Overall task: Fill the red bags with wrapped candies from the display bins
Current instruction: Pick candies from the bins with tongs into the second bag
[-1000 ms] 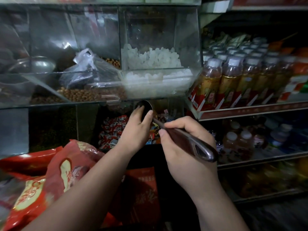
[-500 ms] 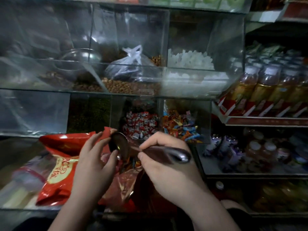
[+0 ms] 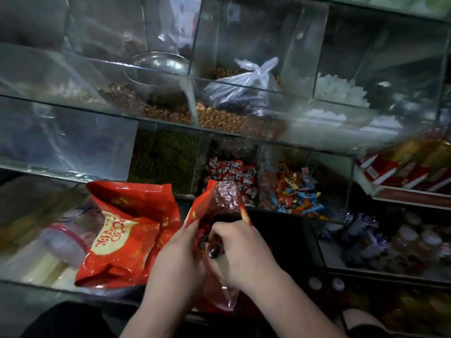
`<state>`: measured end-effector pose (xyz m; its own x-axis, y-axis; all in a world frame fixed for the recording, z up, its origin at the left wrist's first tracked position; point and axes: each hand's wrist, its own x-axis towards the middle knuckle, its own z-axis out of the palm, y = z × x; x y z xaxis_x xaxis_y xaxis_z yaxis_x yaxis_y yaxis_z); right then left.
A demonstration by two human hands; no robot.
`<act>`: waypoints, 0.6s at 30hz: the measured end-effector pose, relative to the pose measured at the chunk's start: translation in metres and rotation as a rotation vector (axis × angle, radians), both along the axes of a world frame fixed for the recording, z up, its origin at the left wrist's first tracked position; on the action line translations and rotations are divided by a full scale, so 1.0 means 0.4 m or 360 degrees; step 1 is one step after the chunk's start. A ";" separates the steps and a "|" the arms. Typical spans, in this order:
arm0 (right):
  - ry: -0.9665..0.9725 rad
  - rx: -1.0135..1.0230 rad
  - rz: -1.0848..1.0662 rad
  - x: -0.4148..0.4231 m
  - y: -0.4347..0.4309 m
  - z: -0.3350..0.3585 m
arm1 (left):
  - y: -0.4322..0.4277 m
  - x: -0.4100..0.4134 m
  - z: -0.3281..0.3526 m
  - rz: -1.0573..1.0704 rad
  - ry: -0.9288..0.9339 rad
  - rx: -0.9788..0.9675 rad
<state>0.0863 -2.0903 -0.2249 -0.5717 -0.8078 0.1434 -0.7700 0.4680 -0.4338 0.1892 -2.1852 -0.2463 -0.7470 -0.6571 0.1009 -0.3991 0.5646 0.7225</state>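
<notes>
An open red bag (image 3: 220, 198) stands upright in front of the candy bins. My left hand (image 3: 179, 254) holds its left edge, spreading the mouth. My right hand (image 3: 240, 250) grips the dark handle of a metal scoop (image 3: 215, 250) that points down into the bag; the scoop's bowl is hidden inside. A second red bag (image 3: 129, 228) with a cream label lies to the left, its mouth open. Behind the open bag are a bin of red-and-white wrapped candies (image 3: 230, 174) and a bin of mixed coloured wrapped candies (image 3: 295, 191).
Clear bins above hold peanuts (image 3: 231, 120), brown nuts with a metal bowl (image 3: 156, 69), a tied plastic bag (image 3: 244, 86) and white lumps (image 3: 339, 89). Green beans (image 3: 166, 157) fill a lower bin. Drink bottles and packets crowd the shelves on the right (image 3: 402, 167).
My right hand brought the scoop out of the candy bin and down into the red bag. My left hand left the scoop's bowl and took hold of the bag's edge.
</notes>
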 end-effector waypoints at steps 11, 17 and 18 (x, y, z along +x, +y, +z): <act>-0.1026 -0.0388 -0.0824 -0.074 -0.013 -0.009 | 0.004 -0.011 -0.019 0.0064 0.0087 0.0037; -0.1150 -0.0736 -0.0812 -0.059 0.035 -0.054 | -0.001 0.002 -0.023 0.0055 0.0091 0.0042; -0.1153 -0.0811 -0.0833 -0.058 0.041 -0.057 | -0.001 0.005 -0.021 0.0059 0.0092 0.0037</act>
<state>0.0631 -2.0738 -0.2476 -0.9203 -0.3722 -0.1203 0.0033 0.3003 -0.9538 0.1912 -2.1857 -0.2546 -0.7156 -0.6868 0.1276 -0.3763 0.5329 0.7579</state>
